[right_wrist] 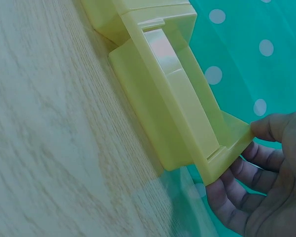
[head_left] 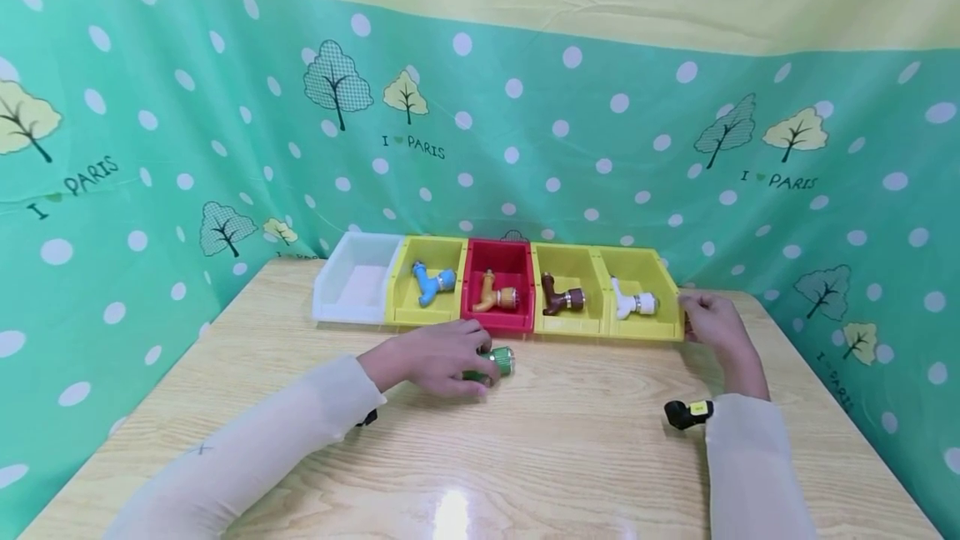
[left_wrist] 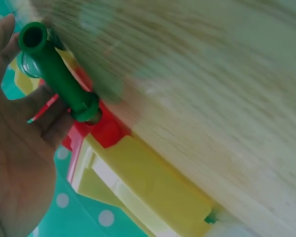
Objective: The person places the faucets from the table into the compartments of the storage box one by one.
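My left hand [head_left: 444,357] reaches over a green toy-like tap [head_left: 502,360] on the table, in front of the red bin [head_left: 499,327]. In the left wrist view its thumb and fingers curl about the tap [left_wrist: 61,79], whose round spout opening faces the camera. At the far right my right hand [head_left: 717,325] grips the side edge of the end yellow bin [head_left: 647,329]. The right wrist view has the thumb on that rim of the bin [right_wrist: 143,106] and the other fingers under it. A white tap [head_left: 636,303] lies inside this bin.
The bins stand in a joined row along the table's back. Blue [head_left: 435,283], orange-brown [head_left: 495,295] and dark brown taps [head_left: 562,298] lie in separate bins; the translucent white bin [head_left: 352,309] ends the row at left. A patterned curtain [head_left: 510,132] hangs behind.
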